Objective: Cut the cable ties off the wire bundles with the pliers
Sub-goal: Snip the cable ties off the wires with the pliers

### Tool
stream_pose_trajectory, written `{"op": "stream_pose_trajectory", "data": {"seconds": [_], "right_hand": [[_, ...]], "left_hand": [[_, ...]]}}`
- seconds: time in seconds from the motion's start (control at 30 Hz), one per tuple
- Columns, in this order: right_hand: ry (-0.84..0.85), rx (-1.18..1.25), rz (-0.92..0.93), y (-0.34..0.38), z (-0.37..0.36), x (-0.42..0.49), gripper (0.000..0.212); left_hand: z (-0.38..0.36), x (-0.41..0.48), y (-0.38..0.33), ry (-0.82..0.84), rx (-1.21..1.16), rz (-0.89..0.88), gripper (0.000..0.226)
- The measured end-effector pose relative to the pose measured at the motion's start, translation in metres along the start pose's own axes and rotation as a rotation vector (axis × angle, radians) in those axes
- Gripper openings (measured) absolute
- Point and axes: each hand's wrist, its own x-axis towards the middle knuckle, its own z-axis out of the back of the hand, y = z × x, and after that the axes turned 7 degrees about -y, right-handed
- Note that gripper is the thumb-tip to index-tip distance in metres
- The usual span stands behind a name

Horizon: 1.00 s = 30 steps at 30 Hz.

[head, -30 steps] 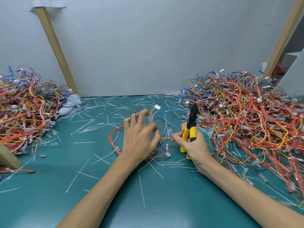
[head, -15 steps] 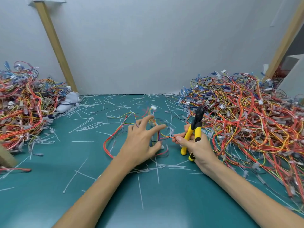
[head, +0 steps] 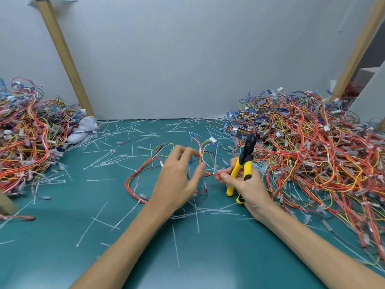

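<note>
Snipped ties (head: pixel 175 245) are scattered all over the green surface (head: pixel 52 247) up front. The left hand (head: pixel 179 180) is over the loose wire bundle (head: pixel 201 155) mid-surface, grip open and fingers spread. It's a bit blurry, so I can't tell if it touches a wire. The right hand (head: pixel 248 188) has its grip closed round the yellow pliers (head: pixel 242 160), nose pointing up, with thumb and forefinger pinching the bundle's wires next to a white tie (head: pixel 216 156). There's a big wire pile (head: pixel 312 155) behind on the right and another heap (head: pixel 27 138) far left.
</note>
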Motion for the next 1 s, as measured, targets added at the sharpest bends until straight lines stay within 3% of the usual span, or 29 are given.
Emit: {"op": "stream_pose_trajectory", "data": {"seconds": [0.07, 0.13, 0.3, 0.53, 0.63, 0.77, 1.0], "right_hand": [[0.006, -0.010, 0.022, -0.002, 0.000, 0.000, 0.027], [0.023, -0.047, 0.044, -0.003, -0.001, -0.001, 0.026], [0.063, -0.159, 0.082, -0.004, -0.001, -0.003, 0.026], [0.032, -0.143, 0.091, -0.003, 0.004, -0.001, 0.005], [0.067, -0.116, 0.034, 0.002, 0.009, 0.001, 0.021], [0.084, -0.276, 0.008, 0.012, 0.017, 0.004, 0.037], [0.085, -0.362, 0.048, 0.012, 0.017, 0.004, 0.043]], "left_hand": [[-0.009, -0.005, -0.001, 0.091, -0.087, 0.315, 0.031], [-0.013, -0.007, 0.004, 0.209, -0.110, 0.428, 0.036], [-0.008, -0.003, 0.010, 0.375, -0.343, 0.401, 0.033], [-0.008, -0.002, 0.021, 0.314, -0.405, 0.356, 0.029], [-0.007, -0.003, 0.023, 0.241, -0.380, 0.314, 0.028], [-0.005, -0.002, 0.026, 0.173, -0.364, 0.316, 0.028], [-0.004, -0.002, 0.027, 0.173, -0.354, 0.332, 0.028]]}}
